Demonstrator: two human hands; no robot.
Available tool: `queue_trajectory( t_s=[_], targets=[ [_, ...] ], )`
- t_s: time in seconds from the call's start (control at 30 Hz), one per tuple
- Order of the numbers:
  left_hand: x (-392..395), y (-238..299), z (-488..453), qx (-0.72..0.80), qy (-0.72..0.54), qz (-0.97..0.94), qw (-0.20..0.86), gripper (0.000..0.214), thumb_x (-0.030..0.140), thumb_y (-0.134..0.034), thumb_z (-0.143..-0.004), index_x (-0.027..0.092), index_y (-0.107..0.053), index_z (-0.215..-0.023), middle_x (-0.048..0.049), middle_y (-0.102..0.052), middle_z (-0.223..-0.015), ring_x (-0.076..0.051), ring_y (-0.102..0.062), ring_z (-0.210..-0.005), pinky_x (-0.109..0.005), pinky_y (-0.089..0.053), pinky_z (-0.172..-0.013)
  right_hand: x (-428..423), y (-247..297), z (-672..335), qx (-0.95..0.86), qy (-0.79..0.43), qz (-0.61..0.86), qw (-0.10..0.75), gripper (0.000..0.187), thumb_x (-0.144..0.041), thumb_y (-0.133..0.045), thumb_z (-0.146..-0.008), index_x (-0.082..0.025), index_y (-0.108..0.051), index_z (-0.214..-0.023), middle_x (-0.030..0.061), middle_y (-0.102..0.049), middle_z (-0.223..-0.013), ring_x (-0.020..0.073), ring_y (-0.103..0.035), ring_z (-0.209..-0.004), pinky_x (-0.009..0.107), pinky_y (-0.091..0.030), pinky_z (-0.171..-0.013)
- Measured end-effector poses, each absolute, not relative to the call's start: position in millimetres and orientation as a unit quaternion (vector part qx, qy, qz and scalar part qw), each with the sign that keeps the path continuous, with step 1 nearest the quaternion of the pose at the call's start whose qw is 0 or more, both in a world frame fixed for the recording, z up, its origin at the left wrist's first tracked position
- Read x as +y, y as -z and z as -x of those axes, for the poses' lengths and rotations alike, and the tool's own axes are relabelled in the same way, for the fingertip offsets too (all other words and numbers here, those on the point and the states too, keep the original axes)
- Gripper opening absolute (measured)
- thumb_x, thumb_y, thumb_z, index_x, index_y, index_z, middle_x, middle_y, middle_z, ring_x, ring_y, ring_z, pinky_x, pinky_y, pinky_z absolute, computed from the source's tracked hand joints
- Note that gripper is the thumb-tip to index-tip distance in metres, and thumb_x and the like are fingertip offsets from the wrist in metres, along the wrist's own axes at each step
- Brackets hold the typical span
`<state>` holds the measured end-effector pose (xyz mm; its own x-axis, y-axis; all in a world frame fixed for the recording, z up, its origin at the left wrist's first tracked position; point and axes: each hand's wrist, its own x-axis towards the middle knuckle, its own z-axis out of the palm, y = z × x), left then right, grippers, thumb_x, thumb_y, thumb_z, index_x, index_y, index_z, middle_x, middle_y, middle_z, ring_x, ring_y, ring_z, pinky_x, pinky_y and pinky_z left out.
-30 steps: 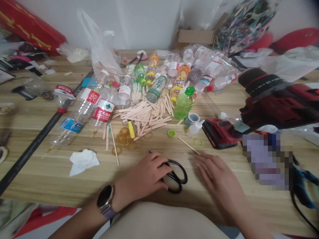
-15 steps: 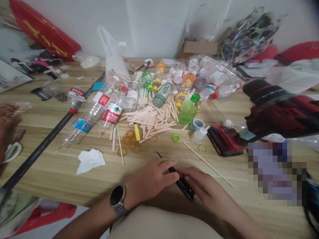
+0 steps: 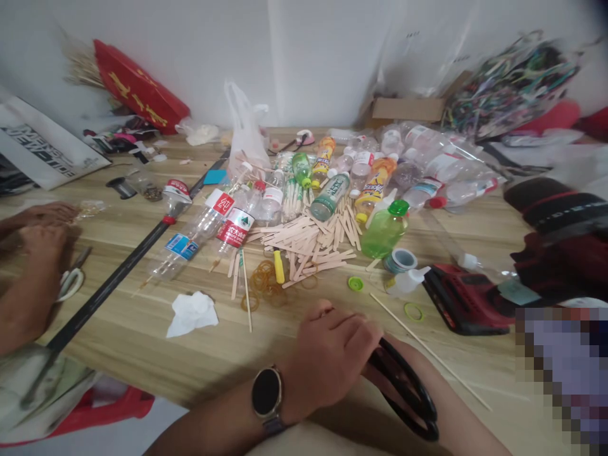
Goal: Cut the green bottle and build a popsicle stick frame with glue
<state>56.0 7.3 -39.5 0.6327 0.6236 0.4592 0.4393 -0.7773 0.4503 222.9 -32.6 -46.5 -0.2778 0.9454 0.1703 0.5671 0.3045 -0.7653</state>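
Note:
Near the table's front edge, my left hand (image 3: pixel 332 358) is closed around the front part of a pair of black-handled scissors (image 3: pixel 430 411). The two long handle loops stick out toward my body on the right, slightly apart; the blades are hidden in the hand. My right hand (image 3: pixel 373 373) is under and behind the left hand and the loops. Its fingers are covered, so its grip does not show. A thin wooden stick (image 3: pixel 427 348) lies just right of the hands, and a green bottle cap (image 3: pixel 355 283) lies beyond them.
Wooden sticks (image 3: pixel 308 244), rubber bands (image 3: pixel 266 282) and plastic bottles (image 3: pixel 384 231) cover the middle. A red power drill (image 3: pixel 468 297) stands right. At left lie a long dark bar (image 3: pixel 121 278) and white-handled scissors (image 3: pixel 71 284), beside another person's hands (image 3: pixel 45 231). Crumpled tissue (image 3: pixel 192 313) lies nearer.
My left hand has closed over the scissors, which are raised, with their loops now swung out to the right. My right hand has slipped behind. The view has shifted left.

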Motion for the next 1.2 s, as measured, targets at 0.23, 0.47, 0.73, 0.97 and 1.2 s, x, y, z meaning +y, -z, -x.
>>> queue_trajectory(
  t_s=[0.23, 0.47, 0.73, 0.97, 1.2],
  targets=[
    [6.4, 43.5, -53.2, 0.334, -0.370, -0.841, 0.212, 0.022, 0.019, -0.038, -0.100, 0.021, -0.053, -0.116, -0.0085, -0.075, -0.110, -0.022, -0.069, -0.102, -0.039, -0.037, -0.090, -25.2, 55.7, -227.2, -0.604, -0.497, 0.505, 0.366, 0.030, -0.033, -0.069, -0.080, -0.019, -0.068, -0.107, 0.0066, -0.071, -0.085, 0.0193, -0.068, -0.071, 0.027, -0.057, -0.066],
    [13.2, 55.5, -54.7, 0.334, -0.443, -0.807, 0.200, 0.028, 0.019, -0.040, -0.099, 0.021, -0.051, -0.124, -0.0062, -0.076, -0.103, -0.019, -0.069, -0.105, -0.037, -0.038, -0.098, -23.1, 75.3, -209.4, -0.530, -0.470, 0.496, 0.502, 0.023, -0.038, -0.068, -0.085, -0.024, -0.054, -0.095, 0.0040, -0.065, -0.083, 0.0176, -0.065, -0.071, 0.027, -0.058, -0.064],
    [14.2, 56.4, -54.6, 0.405, -0.488, -0.747, 0.199, 0.028, 0.034, -0.038, -0.102, 0.022, -0.059, -0.116, -0.0057, -0.073, -0.090, -0.023, -0.062, -0.102, -0.036, -0.046, -0.088, -19.7, 75.8, -193.7, -0.539, -0.420, 0.496, 0.536, 0.025, -0.025, -0.067, -0.087, -0.024, -0.043, -0.080, 0.0029, -0.065, -0.082, 0.0145, -0.065, -0.073, 0.020, -0.053, -0.061],
    [19.9, 60.1, -49.3, 0.477, -0.526, -0.637, 0.301, 0.025, 0.029, -0.037, -0.103, 0.021, -0.056, -0.089, -0.0060, -0.069, -0.093, -0.019, -0.064, -0.089, -0.034, -0.049, -0.084, -21.6, 81.5, -188.7, -0.600, -0.336, 0.541, 0.483, 0.020, -0.027, -0.062, -0.084, -0.025, -0.044, -0.076, 0.0087, -0.072, -0.090, 0.0221, -0.071, -0.081, 0.031, -0.056, -0.069],
    [12.5, 52.1, -40.3, 0.345, -0.502, -0.769, 0.194, 0.016, 0.018, -0.048, -0.099, 0.022, -0.061, -0.107, -0.0071, -0.069, -0.119, -0.019, -0.059, -0.100, -0.034, -0.046, -0.090, -23.3, 69.1, -202.6, -0.534, -0.551, 0.440, 0.466, 0.038, -0.030, -0.058, -0.091, -0.025, -0.054, -0.129, 0.0107, -0.066, -0.124, 0.0210, -0.064, -0.113, 0.039, -0.052, -0.097]
  ],
)
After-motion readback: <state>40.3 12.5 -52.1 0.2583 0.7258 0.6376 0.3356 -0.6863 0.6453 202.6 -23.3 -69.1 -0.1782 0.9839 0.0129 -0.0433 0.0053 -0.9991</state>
